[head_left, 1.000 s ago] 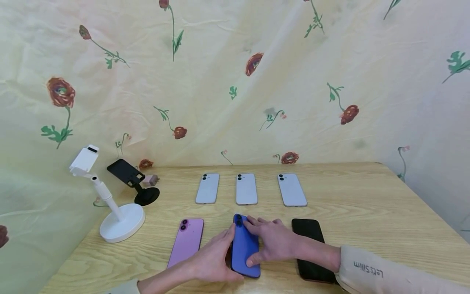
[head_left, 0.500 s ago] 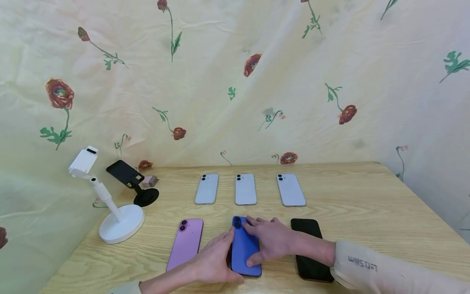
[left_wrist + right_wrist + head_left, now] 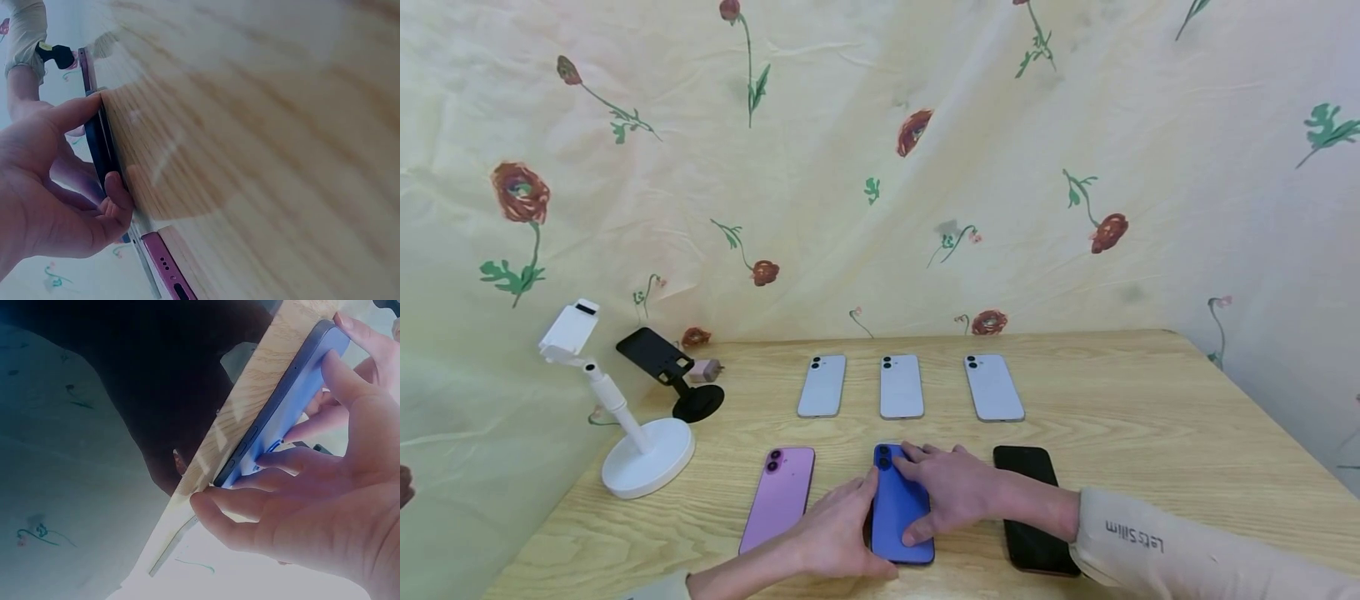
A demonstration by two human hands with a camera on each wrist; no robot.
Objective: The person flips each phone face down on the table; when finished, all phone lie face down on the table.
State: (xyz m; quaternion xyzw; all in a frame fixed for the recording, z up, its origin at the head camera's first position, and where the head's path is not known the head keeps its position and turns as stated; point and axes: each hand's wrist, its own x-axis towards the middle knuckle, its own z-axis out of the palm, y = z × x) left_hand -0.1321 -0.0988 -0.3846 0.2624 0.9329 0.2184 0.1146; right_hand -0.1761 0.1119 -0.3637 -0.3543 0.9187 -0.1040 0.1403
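Observation:
A blue phone (image 3: pixel 897 517) lies face down at the near middle of the table, its two camera lenses at the far end. My left hand (image 3: pixel 842 525) grips it along the left edge, thumb at the near corner and fingers farther up the side. Spread across its back is my right hand (image 3: pixel 951 492), the thumb pressing low on the blue surface and the fingers near the camera end. In the right wrist view, the phone's dark side edge with its buttons shows between the fingers. A lilac phone (image 3: pixel 778 500) lies left of my hands, and a black phone (image 3: pixel 1030 533) lies partly under my right forearm.
Three pale phones lie in a back row: left (image 3: pixel 822 386), middle (image 3: pixel 902 387) and right (image 3: pixel 994 387). At the left stand a white phone stand (image 3: pixel 647 458) and a black phone stand (image 3: pixel 698 402), with a small pinkish charger (image 3: pixel 703 371) behind. A floral cloth (image 3: pixel 820 167) hangs beyond the table.
The blue phone's far end has shifted slightly nearer, with both hands staying on it. The right forearm has moved a little to the left.

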